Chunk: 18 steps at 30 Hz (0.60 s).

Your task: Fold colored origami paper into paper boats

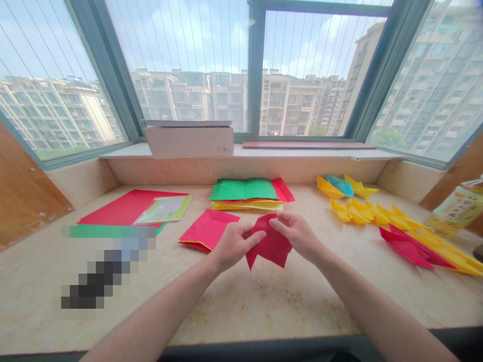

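Observation:
Between my hands, a little above the counter, is a folded sheet of red paper [269,247] with pointed lower corners. My left hand [238,239] pinches its left side, thumb in front. At its upper right, my right hand [294,230] grips the same paper between thumb and fingers. Just left of it lies a stack of folded red paper [207,229] with a yellow edge showing beneath. Behind my hands is a pile of creased sheets, a green paper [243,189] on top, with a yellow paper [245,205] below and red at its right.
Flat red sheets [124,207] and a clear packet [166,208] lie at left, near a blurred-out object [107,266]. At right stand several yellow paper boats [362,212], a blue boat [340,186], a red boat [417,249] and a bottle [460,206]. A white box [190,141] rests on the sill.

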Motion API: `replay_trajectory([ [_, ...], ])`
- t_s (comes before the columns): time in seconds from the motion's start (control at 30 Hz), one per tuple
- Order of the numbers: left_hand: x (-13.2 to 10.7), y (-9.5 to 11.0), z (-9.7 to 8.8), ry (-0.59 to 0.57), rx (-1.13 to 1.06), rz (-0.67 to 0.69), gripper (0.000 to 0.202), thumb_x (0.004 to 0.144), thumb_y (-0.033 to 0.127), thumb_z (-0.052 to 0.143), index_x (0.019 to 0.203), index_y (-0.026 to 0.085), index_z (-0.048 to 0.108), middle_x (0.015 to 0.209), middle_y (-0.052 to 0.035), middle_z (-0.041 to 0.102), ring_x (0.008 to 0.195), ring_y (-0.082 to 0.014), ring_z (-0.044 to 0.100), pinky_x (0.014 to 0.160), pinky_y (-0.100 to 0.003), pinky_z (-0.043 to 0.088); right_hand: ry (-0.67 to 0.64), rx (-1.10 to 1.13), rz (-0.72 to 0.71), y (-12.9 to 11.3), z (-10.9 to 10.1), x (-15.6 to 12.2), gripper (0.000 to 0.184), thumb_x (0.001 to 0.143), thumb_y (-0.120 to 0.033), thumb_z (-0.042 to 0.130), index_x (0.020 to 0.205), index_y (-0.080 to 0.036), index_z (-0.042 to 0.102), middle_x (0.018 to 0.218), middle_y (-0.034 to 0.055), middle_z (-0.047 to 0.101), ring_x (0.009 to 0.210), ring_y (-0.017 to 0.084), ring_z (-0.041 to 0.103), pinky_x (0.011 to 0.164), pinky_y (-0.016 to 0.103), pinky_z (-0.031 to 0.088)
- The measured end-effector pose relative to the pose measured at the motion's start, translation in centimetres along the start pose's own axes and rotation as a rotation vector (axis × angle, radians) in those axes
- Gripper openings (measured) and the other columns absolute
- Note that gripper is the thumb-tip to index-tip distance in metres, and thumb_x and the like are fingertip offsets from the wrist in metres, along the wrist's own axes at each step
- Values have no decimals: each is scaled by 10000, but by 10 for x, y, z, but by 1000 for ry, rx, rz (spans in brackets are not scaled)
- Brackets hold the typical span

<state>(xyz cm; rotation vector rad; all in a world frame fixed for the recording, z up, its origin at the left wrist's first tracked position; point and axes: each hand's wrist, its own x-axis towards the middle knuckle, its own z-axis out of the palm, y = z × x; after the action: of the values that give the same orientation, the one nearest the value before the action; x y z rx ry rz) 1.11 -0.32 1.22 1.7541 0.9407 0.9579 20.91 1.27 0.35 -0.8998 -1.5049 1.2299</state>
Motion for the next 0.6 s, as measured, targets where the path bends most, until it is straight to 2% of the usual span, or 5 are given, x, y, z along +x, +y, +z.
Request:
replay_trajectory([
  [0.2, 1, -4, 4, -79, -132, 0, 331, 860, 428, 636, 1023, 155, 728, 878, -73, 749, 756, -200, 680, 633, -260, 528, 84, -65, -61, 4, 7, -4, 291, 794, -472, 720, 809, -182, 702, 794, 44, 749, 678, 178, 677, 576, 265, 515],
  [0.3, 4, -8, 3, -68, -202, -41, 306, 837, 420, 669, 968, 152, 737, 844, -67, 750, 740, -193, 687, 630, -257, 534, 71, -3, -47, 6, 6, -3, 308, 799, -467, 719, 957, -204, 697, 842, 51, 760, 706, 192, 699, 592, 282, 541],
  [0.43, 8, -10, -4, 54, -280, -99, 281, 805, 399, 725, 899, 135, 745, 833, -67, 753, 696, -164, 684, 614, -235, 531, 7, -11, -36, 4, 2, 0, 395, 801, -438, 725, 1133, -229, 685, 894, 51, 760, 782, 207, 710, 672, 315, 560],
  [0.5, 10, -10, -7, 95, -314, -96, 301, 798, 397, 739, 933, 128, 745, 854, -73, 756, 710, -159, 687, 626, -230, 537, -31, -52, -32, 3, 2, 0, 339, 806, -431, 720, 1060, -208, 730, 904, 58, 762, 811, 212, 707, 708, 321, 554],
  [0.6, 10, -10, -6, 126, -312, -93, 375, 781, 437, 749, 967, 111, 733, 821, -77, 746, 654, -153, 674, 568, -229, 535, 6, -91, -18, 4, 5, 0, 281, 788, -433, 735, 897, -175, 760, 808, 53, 756, 719, 198, 687, 638, 299, 527],
])
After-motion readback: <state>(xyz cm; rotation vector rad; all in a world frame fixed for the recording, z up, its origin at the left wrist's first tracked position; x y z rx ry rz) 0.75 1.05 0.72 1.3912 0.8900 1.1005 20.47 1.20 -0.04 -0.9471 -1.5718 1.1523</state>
